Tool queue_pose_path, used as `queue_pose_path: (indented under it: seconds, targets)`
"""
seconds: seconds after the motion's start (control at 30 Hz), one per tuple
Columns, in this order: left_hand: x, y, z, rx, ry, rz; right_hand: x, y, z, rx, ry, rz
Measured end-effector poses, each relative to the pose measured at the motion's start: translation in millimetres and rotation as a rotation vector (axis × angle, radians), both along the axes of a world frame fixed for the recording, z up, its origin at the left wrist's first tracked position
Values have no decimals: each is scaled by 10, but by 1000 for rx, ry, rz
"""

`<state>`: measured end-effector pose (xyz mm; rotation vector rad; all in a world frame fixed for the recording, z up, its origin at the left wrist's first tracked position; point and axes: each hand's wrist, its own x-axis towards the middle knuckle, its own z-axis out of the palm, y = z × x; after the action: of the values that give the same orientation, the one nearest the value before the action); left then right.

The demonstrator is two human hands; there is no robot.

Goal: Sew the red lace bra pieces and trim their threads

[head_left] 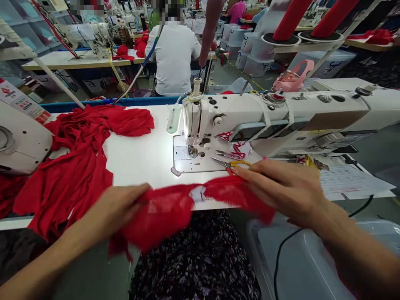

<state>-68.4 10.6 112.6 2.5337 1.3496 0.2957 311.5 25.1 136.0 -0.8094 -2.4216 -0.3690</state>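
A piece of red fabric (168,208) is stretched between my hands over the table's front edge, blurred by motion. A small white patch, perhaps a label, (197,194) shows at its middle. My left hand (126,208) is closed on the cloth's left end. On the other end, my right hand (281,187) grips the fabric, its fingers pointing left and partly hiding the cloth. Just beyond the right fingers lie yellow-handled scissors (239,163) and tweezers (229,154). The white sewing machine (237,108) stands behind, its needle area (192,151) apart from the cloth.
A heap of red fabric (78,154) covers the table's left side, beside another machine (21,137). Papers (350,181) lie at right. Below them is a clear plastic bin (312,258) with a black cable across it. A person in a white shirt (173,58) sits ahead.
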Motion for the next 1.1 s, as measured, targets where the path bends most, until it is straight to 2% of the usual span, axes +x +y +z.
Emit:
queue_pose_path:
  seconds: [0.03,0.1,0.13,0.17,0.2,0.27,0.33,0.43,0.5,0.57,0.67,0.77,0.93,1.0,1.1]
  targets:
    - [-42,34,-31,282,54,41,53,18,-11,135,-45,-40]
    - [-110,70,-89,722,204,62,81,24,-119,244,-132,-48]
    - [-135,71,-135,845,277,44,64,9,-213,227,-167,-40]
    - [-155,60,-198,897,330,13,32,-16,-325,176,-197,-33]
    - [-164,38,-278,893,350,-21,-9,-49,-446,100,-209,-29]
    - [-145,-32,-465,747,311,-62,-111,-123,-673,-90,-198,-42]
    - [-53,-116,-633,611,202,-95,-241,-176,-825,-203,-105,-32]
    - [219,-190,-793,603,-24,-133,-503,-137,-916,-257,50,45]
    - [434,-180,-871,645,-89,-178,-691,-41,-955,-293,44,107]
    - [601,-146,-958,621,-27,-160,-834,59,-1016,-321,-28,104]
    - [688,-112,-1082,490,82,-28,-897,136,-1106,-336,-121,12]
    - [647,-108,-1135,409,109,12,-864,157,-1083,-378,-140,-26]
    - [636,-60,-1093,417,74,-31,-989,384,-926,-488,-57,-110]
    - [670,-39,-1092,437,54,-67,-1081,538,-938,-553,-41,-97]
    - [720,-27,-1126,441,20,-120,-1171,742,-1025,-750,14,-66]
